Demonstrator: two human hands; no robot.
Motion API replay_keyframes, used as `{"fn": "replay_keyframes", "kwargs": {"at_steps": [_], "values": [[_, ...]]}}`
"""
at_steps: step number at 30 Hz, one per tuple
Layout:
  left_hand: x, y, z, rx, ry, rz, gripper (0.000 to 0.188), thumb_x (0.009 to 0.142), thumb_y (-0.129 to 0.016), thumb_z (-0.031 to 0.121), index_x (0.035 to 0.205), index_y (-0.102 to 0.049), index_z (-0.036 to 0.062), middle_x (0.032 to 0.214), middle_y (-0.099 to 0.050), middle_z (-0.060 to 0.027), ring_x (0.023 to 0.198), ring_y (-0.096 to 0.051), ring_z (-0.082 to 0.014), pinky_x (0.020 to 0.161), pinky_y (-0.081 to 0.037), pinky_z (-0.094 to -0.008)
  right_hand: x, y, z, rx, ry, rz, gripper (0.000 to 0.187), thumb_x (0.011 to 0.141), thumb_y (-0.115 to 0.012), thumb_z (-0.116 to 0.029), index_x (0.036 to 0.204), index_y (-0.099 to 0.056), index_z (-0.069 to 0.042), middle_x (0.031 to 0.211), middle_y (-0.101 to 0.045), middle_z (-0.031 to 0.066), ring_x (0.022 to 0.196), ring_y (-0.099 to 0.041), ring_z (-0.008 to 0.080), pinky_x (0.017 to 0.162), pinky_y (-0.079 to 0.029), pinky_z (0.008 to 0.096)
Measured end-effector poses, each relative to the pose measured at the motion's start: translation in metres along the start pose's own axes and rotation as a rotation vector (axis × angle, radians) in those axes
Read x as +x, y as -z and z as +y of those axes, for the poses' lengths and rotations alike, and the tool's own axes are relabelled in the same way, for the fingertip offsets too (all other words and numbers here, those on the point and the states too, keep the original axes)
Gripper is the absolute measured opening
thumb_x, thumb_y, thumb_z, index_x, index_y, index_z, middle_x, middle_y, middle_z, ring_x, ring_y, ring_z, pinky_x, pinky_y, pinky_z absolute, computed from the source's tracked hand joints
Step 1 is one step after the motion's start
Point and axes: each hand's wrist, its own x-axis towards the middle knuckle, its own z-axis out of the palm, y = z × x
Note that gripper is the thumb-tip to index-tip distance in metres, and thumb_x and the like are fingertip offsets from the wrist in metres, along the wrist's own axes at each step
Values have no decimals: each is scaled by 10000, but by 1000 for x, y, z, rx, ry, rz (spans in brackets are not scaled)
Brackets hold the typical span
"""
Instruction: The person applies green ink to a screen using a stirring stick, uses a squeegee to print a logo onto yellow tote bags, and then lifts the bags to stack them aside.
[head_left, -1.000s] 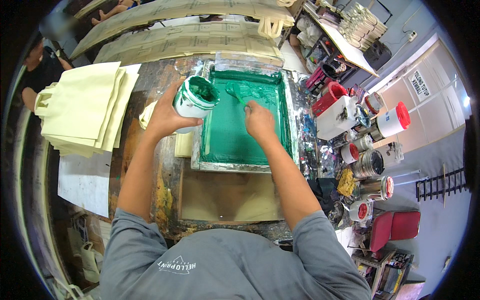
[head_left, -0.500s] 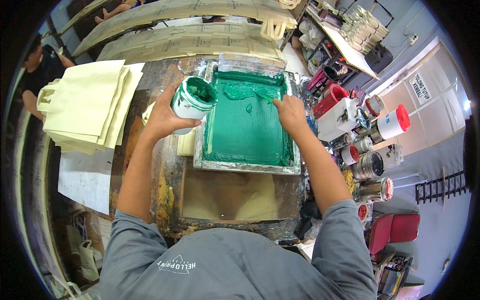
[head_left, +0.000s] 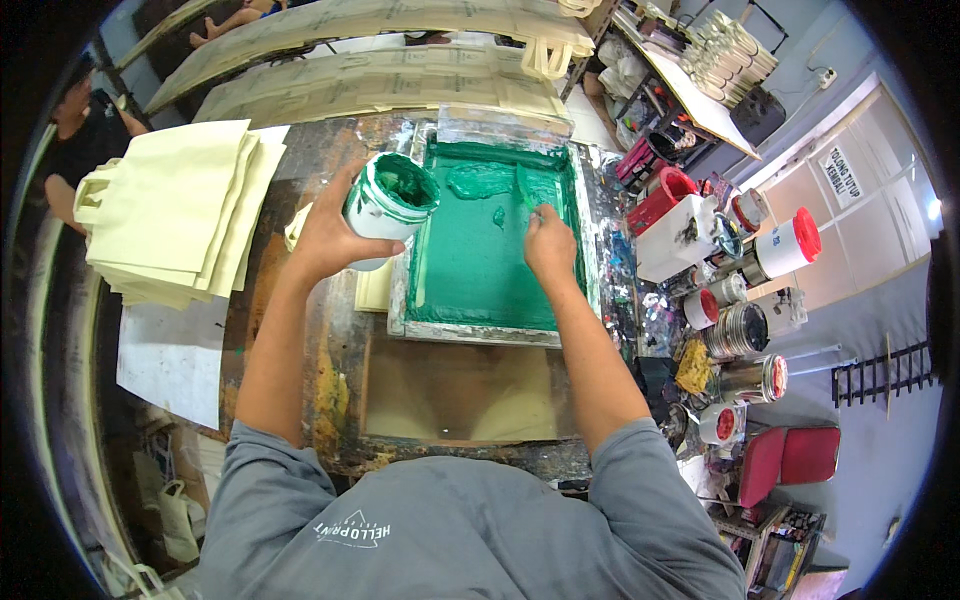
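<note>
We note a worn, whitish rectangular frame point(head_left: 470, 336) bearing green paste point(head_left: 475, 181), thickest toward 12 o'clock. At the frame's 10 o'clock, we find a white, green-smeared open container point(head_left: 376, 222), mouth uppermost. Toward the frame's 1 o'clock, a green spatula point(head_left: 523, 187) points to 11 o'clock.

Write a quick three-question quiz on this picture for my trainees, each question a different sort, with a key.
1. True or false: the left grip holds the white tub.
2. Multiple choice: what colour is the paste inside the frame? A) red B) green C) yellow
3. Fill in the blank: the large stack of pale bags lies to the person's ____ of the frame.

Key: 1 true; 2 B; 3 left.
</note>
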Motion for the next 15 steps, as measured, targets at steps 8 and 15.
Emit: {"fn": "replay_keyframes", "kwargs": {"at_steps": [8,15], "values": [[-3,0,0,-30,5,-28,1168,535,-999,357,1545,-502,46,1417,-660,-202,1300,-645,-341,1132,-479,-423,-8,-15,-27,-27,108,-158,232,1036,-567,-240,1130,-667,-52,973,-749,280,933,-725,496,820,-556,613],[-2,-8,-8,-63,35,-41,1204,527,-1010,365,1562,-487,41,1421,-661,-205,1311,-642,-338,1134,-478,-424,2,-3,-43,-61,141,-256,245,1034,-600,-271,1178,-725,-117,1023,-770,220,970,-727,457,856,-563,575]]}}
